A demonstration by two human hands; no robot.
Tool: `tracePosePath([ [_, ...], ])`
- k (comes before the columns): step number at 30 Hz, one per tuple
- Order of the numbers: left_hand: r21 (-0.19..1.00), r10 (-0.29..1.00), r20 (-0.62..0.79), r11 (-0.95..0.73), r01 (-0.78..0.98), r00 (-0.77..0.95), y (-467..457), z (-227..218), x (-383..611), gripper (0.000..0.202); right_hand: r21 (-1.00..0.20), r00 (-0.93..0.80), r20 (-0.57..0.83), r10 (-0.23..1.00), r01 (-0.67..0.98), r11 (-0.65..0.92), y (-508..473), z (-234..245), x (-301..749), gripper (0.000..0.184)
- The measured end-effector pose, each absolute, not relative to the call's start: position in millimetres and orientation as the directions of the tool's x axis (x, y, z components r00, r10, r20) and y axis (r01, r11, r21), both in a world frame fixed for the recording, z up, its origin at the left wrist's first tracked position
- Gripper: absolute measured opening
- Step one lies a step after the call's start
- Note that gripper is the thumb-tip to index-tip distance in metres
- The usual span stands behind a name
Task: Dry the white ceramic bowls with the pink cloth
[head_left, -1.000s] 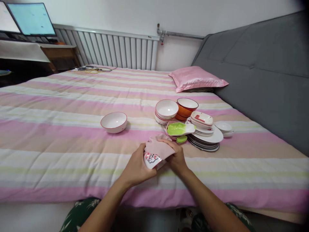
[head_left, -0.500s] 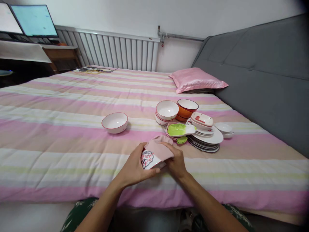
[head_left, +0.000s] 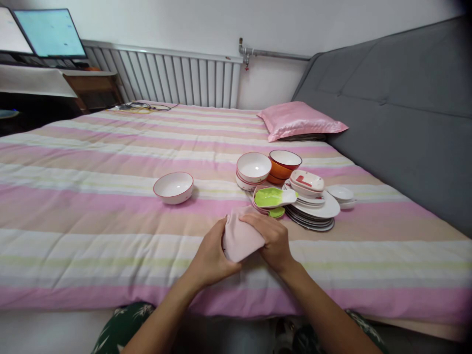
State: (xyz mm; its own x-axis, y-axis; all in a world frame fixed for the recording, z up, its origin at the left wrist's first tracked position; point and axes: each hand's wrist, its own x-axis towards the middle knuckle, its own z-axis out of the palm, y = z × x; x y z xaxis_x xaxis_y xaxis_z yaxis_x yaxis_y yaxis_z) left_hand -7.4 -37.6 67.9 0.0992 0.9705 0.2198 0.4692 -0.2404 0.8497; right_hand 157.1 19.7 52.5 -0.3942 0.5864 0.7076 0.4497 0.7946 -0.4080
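Note:
A pale pink cloth [head_left: 243, 240] is draped over a white dish, which is almost wholly hidden under it. My left hand [head_left: 214, 258] grips the dish and cloth from the left side, thumb at the near edge. On the right, my right hand [head_left: 271, 241] presses the cloth against the dish with its fingers over the top. Both hands are above the near part of the bed. Just beyond them lie green leaf-shaped dishes [head_left: 271, 197]. A single white bowl with a red rim [head_left: 173, 188] stands off to the left.
Stacked white bowls [head_left: 253, 167], orange bowls [head_left: 282, 171], a pile of plates [head_left: 330, 209] with small rectangular dishes [head_left: 307, 181] on top, and small white dishes [head_left: 341, 193] stand on the striped bedspread [head_left: 92, 211]. Farther back are a pink pillow [head_left: 300, 120] and cables [head_left: 147, 106].
The cloth has been drawn across the dish, covering its blossom pattern that showed before. Both hands have shifted slightly to the right with it.

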Motion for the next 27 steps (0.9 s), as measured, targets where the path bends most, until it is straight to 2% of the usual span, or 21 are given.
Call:
tracePosePath([
  [6, 0.851, 0.979, 0.178, -0.204, 0.484, 0.1, -35.9, 70.4, -11.7, 0.067, -0.578, -0.393, 0.647, 0.653, 0.305, 0.757, 29.1, 48.1, 158.7, 0.039],
  [13, 0.857, 0.983, 0.16, -0.183, 0.483, 0.089, -35.9, 70.8, -15.7, 0.07, -0.784, -0.346, 0.524, 0.778, 0.162, 0.6, 38.8, 27.3, 156.6, 0.043],
  [17, 0.847, 0.986, 0.14, -0.166, 0.506, 0.09, -36.3, 73.4, -17.3, 0.062, -0.83, -0.343, 0.49, 0.801, 0.096, 0.549, 42.1, 21.1, 153.0, 0.041],
  [21, 0.839, 0.981, 0.171, -0.196, 0.507, 0.096, -36.4, 73.2, -19.1, 0.067, -0.846, -0.351, 0.474, 0.808, 0.074, 0.528, 43.3, 16.2, 151.1, 0.036],
  [27, 0.828, 0.977, 0.183, -0.215, 0.518, 0.112, -37.4, 71.3, -22.9, 0.074, -0.812, -0.252, 0.523, 0.814, 0.146, 0.566, 39.3, 11.9, 151.2, 0.035],
])
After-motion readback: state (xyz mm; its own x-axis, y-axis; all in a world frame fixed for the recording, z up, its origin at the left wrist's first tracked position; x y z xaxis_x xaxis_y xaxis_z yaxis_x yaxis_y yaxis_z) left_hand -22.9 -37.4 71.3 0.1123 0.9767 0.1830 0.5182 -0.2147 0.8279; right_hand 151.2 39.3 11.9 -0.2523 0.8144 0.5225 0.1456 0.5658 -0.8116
